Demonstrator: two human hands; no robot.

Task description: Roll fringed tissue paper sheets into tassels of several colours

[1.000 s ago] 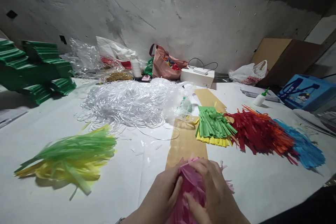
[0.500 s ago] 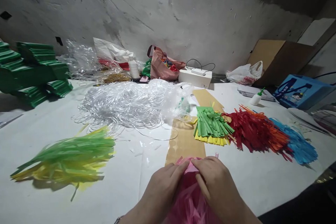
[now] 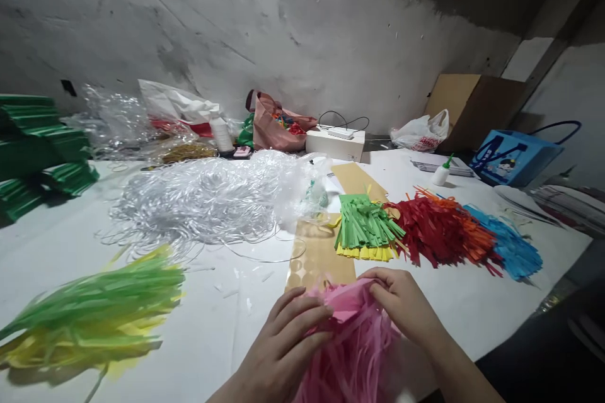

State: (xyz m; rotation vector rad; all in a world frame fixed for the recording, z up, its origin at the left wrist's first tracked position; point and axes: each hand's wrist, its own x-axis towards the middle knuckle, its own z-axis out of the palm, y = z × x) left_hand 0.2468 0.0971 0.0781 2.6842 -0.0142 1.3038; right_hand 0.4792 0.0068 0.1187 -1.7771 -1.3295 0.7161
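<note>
Pink paper fringe [image 3: 357,346] in two hands.
Right hand [image 3: 409,308] pinches its top edge; left hand [image 3: 283,346], fingers slightly spread, touches it.

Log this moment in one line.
left hand: fingers against pink fringed paper | right hand: pinching its upper edge | beyond: tan sheet with round marks, green fringed paper

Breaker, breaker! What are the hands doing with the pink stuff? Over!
Left hand on the pink fringed paper. Right hand pinching its top edge. Brown sheet just beyond; nothing seen blocking either hand.
</note>
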